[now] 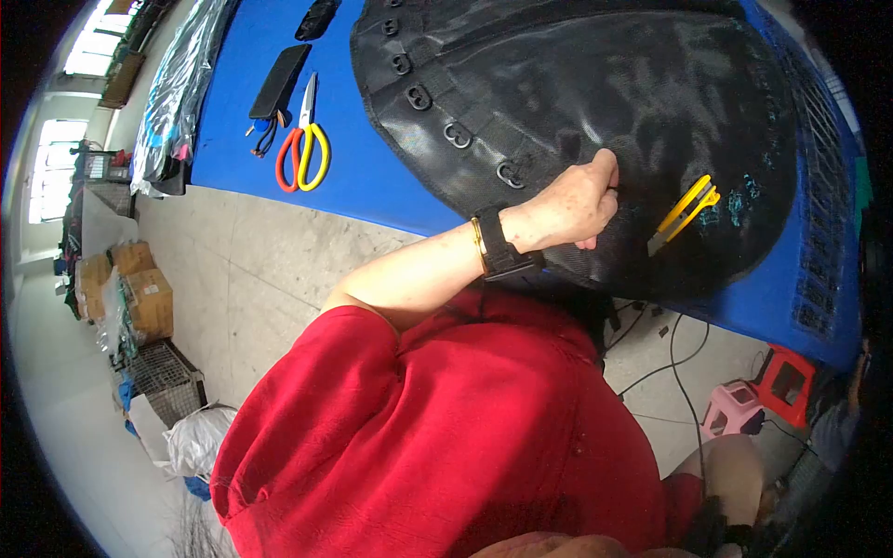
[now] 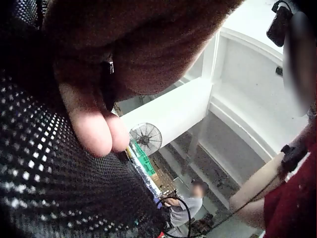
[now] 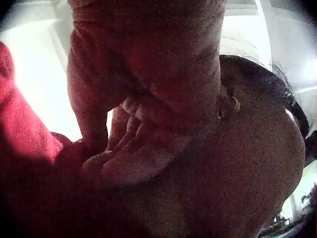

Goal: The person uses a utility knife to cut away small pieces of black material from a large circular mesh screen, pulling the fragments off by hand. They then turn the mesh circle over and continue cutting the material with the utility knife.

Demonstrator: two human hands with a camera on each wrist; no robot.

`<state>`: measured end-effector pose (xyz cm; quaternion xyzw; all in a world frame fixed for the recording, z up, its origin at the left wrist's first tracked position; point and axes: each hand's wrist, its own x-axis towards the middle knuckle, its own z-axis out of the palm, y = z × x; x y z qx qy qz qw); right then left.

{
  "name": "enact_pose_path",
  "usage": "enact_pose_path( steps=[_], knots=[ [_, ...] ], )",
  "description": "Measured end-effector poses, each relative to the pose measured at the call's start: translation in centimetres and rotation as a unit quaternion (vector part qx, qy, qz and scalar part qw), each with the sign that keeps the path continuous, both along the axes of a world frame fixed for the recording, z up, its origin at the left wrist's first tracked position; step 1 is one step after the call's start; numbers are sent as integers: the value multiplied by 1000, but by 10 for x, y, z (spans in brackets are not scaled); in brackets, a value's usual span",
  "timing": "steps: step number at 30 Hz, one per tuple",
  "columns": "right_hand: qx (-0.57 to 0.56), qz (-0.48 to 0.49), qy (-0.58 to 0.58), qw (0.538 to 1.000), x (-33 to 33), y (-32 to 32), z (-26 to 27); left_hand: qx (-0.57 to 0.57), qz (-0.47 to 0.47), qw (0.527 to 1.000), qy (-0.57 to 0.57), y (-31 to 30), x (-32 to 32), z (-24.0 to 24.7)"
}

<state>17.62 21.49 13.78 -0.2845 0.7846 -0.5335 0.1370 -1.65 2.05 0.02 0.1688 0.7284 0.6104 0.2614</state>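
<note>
My left hand (image 1: pixel 572 205) rests on a large rounded sheet of black mesh fabric (image 1: pixel 521 70), its fingers curled. In the left wrist view two fingertips (image 2: pixel 96 136) lie against the weave, and nothing shows held. A yellow box cutter (image 1: pixel 686 214) lies on the mesh to the right, blade out. Black hooks or buckles (image 1: pixel 457 135) line the fabric's left edge. The right wrist view has my right hand (image 3: pixel 143 104) raised close to the neck, with bent fingers at the red shirt (image 3: pixel 29 119); whether they pinch the cloth I cannot tell.
Scissors (image 1: pixel 304 139) with one red and one yellow handle lie on the blue tabletop (image 1: pixel 391 181), beside a black pouch (image 1: pixel 279 82). Plastic-wrapped material (image 1: pixel 177 93) sits at the table's left end. Under the right side are cables (image 1: pixel 672 349), a pink stool (image 1: pixel 733 409) and a red stool (image 1: pixel 786 381).
</note>
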Motion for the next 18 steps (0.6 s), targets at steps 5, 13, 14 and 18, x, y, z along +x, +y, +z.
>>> enact_pose_path(
  steps=[5,13,14,18],
  knots=[
    [-10,20,33,999,28,36,41,6,-5,1000,6,-1,0,-2],
    [-43,20,84,995,73,61,96,5,0,1000,3,0,0,-1],
    [-55,16,90,994,80,63,100,-6,-4,1000,3,0,0,-1],
    [-151,-8,140,979,51,59,98,-16,2,1000,-11,3,-1,3]
  ],
)
